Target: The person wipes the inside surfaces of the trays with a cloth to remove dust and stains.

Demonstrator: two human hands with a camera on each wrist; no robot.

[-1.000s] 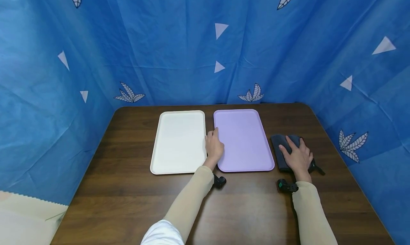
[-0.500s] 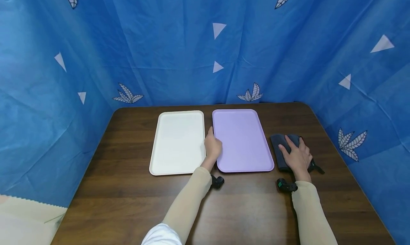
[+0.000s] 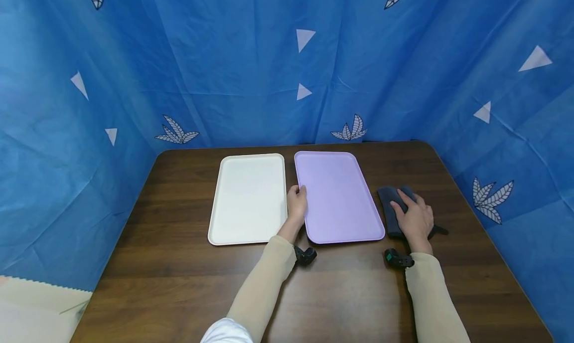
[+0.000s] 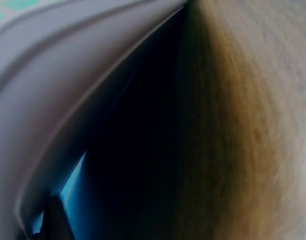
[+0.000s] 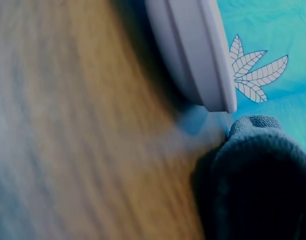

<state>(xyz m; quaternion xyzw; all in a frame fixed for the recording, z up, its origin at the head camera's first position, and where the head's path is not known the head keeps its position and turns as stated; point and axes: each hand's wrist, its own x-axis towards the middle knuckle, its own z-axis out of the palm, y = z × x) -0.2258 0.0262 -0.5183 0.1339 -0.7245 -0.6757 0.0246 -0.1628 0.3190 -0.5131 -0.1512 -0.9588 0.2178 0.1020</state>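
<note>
Along the left long edge of the purple tray (image 3: 338, 196), my left hand (image 3: 297, 203) grips the rim, thumb on the tray side and fingers partly hidden. The left wrist view shows a pale tray wall (image 4: 58, 95) close up, with dark shadow beneath it. On the right, my right hand (image 3: 416, 221) holds a folded dark grey cloth (image 3: 389, 213), thumb and fingers bent over its top. Its fuzzy folded end (image 5: 255, 122) shows in the right wrist view. A black strap-like piece (image 3: 441, 230) sticks out beside that hand.
A white tray (image 3: 248, 198) lies left of my left hand, close beside the purple one. Both rest toward the back of a brown wooden table (image 3: 179, 283). A blue patterned curtain (image 3: 242, 74) hangs behind and at both sides.
My left fingers have moved from pointing along the gap to gripping the purple tray's edge, and the tray has turned slightly. My right fingers have drawn in on the cloth; the black piece shifted left.
</note>
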